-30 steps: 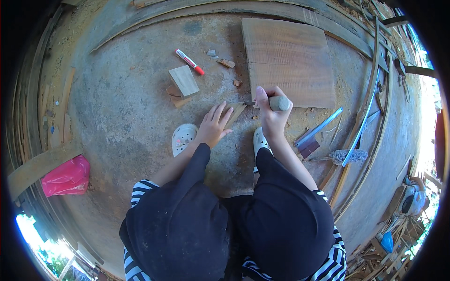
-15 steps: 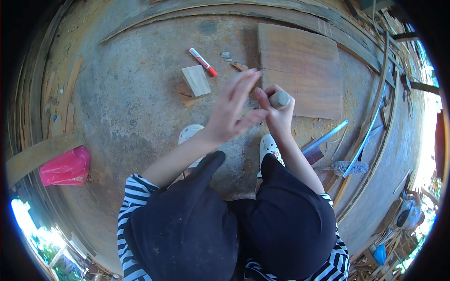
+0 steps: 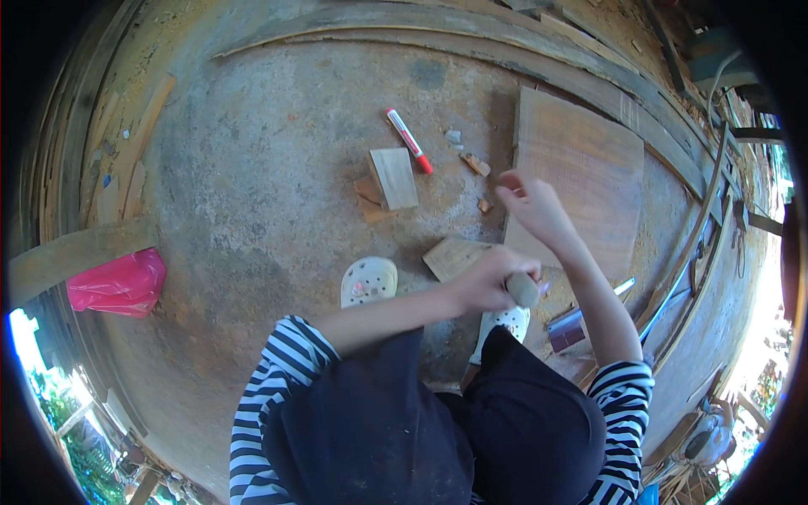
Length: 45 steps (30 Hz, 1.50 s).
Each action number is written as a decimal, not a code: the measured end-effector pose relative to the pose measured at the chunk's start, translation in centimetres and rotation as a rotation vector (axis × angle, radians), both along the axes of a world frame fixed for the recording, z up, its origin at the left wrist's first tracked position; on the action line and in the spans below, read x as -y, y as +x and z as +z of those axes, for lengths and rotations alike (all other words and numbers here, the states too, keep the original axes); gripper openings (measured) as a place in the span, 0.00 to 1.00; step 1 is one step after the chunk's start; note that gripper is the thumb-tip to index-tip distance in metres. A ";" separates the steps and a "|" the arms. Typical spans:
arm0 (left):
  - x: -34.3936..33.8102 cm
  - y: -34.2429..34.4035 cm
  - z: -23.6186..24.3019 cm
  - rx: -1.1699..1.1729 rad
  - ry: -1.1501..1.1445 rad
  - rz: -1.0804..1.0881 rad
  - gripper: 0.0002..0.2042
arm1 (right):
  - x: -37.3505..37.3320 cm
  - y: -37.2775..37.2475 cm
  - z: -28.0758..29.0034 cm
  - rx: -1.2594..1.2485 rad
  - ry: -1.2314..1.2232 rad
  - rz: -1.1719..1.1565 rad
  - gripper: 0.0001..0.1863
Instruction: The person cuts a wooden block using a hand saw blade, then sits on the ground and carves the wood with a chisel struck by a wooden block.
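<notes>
My left hand (image 3: 481, 284) is closed around the rounded wooden handle (image 3: 523, 290) of a tool, just above my right white clog (image 3: 507, 323). A small flat wooden piece (image 3: 453, 255) lies on the concrete right next to that hand. With fingers loosely apart and nothing in it, my right hand (image 3: 532, 206) hovers over the left edge of a large wooden board (image 3: 589, 168). The tool's working end is hidden behind my hand.
A wooden block (image 3: 393, 177) and a red-and-white marker (image 3: 408, 140) lie further out, with wood chips (image 3: 475, 164) nearby. A pink plastic bag (image 3: 118, 284) sits at the left. A flat metal tool (image 3: 572, 326) lies by my right forearm. Planks ring the concrete floor.
The wooden handle has passed from my right hand to my left hand. My left hand left the small wooden piece; my right hand let go and rose toward the board.
</notes>
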<state>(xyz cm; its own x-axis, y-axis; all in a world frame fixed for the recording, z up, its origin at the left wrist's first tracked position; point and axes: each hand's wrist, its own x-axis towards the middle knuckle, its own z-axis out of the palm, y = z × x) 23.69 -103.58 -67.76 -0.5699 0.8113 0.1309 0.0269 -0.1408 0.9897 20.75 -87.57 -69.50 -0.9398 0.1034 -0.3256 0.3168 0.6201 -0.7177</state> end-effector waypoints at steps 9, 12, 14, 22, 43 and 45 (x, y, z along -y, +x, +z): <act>1.5 0.9 -0.9 -0.083 0.103 0.192 0.04 | 12.9 -7.8 -2.0 0.413 0.211 0.322 0.46; 2.1 0.3 -0.6 -0.018 0.038 0.165 0.06 | 13.1 -8.4 -1.8 0.527 0.174 0.303 0.45; 2.2 0.3 -1.1 -0.113 0.044 0.181 0.04 | 13.4 -8.3 -2.2 0.551 0.167 0.284 0.42; 2.8 0.1 0.5 -0.201 0.018 0.117 0.08 | 9.7 -5.9 -3.6 0.328 0.017 0.133 0.37; -0.5 0.3 0.9 0.023 -0.060 0.118 0.12 | 2.9 15.0 13.8 -0.647 0.126 -0.213 0.39; -0.2 0.2 1.3 0.044 -0.176 0.049 0.16 | 3.3 15.2 14.9 -0.790 0.021 -0.297 0.39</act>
